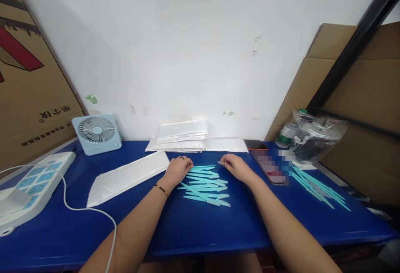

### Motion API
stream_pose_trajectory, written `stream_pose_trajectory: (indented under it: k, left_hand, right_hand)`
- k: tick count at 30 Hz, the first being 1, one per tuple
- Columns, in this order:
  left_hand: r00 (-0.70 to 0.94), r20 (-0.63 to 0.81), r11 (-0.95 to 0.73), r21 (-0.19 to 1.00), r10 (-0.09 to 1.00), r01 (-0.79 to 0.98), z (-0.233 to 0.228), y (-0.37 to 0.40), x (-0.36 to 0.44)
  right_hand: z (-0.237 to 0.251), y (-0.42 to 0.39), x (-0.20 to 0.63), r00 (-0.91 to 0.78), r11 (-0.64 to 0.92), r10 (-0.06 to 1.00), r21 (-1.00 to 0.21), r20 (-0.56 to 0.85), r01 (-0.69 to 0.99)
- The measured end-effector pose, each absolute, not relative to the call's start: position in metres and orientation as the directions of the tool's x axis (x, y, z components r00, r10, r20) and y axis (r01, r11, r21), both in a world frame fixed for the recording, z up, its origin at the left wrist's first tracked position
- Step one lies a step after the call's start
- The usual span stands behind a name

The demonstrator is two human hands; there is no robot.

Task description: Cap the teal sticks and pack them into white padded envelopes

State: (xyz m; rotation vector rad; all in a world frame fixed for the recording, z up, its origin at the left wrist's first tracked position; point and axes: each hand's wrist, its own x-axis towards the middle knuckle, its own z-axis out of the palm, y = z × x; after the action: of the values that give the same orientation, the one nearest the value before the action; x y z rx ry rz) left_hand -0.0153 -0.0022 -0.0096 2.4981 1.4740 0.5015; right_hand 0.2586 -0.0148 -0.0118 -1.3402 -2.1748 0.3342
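Several turquoise eyebrow razors (204,187) lie in a loose, partly overlapping row on the blue table, their wider pale ends mostly to the right. At the far left end of this row is my left hand (179,169), its fingers bunched together on the handle end of the farthest razor; the fingertips partly hide it. My right hand (236,166) hovers just past the razors' right ends, with fingers loosely bent and slightly apart and nothing visible in them. Beside my left hand lies a white padded mailer (128,177), flat and slanted.
Behind my hands, more white mailers (181,133) are stacked against the wall. A phone (270,168) and further razors (321,187) lie right, near a bottle (286,134) and a clear plastic bag (321,135). Left are a fan (97,133), a power strip (40,181) and its white cable (90,209).
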Motion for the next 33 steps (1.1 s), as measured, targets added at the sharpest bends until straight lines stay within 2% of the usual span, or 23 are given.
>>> stream_pose_trajectory:
  k: [3,6,25,30,33]
  left_hand:
    - [0.445,0.226,-0.497,0.315,0.867,0.809,-0.011,-0.001,-0.015]
    - [0.434,0.266,-0.503,0.317,0.861,0.804,-0.012,0.0,-0.016]
    - [0.424,0.312,-0.523,0.412,0.85,0.746,-0.004,-0.003,-0.014]
    - [0.452,0.305,-0.543,0.383,0.838,0.748,-0.004,-0.006,-0.009]
    - [0.366,0.358,-0.486,0.347,0.859,0.802,-0.004,-0.006,-0.01]
  right_hand:
    - [-0.009,-0.019,0.26,-0.284,0.401,0.916,-0.612,0.285,0.681]
    - [-0.009,-0.02,0.261,-0.279,0.377,0.926,-0.668,0.255,0.642]
    - [-0.009,-0.023,0.25,-0.289,0.398,0.916,-0.733,0.279,0.552]
    - [-0.01,-0.024,0.24,-0.344,0.427,0.898,-0.729,0.273,0.535]
    - [-0.007,-0.02,0.252,-0.246,0.385,0.923,-0.678,0.297,0.626]
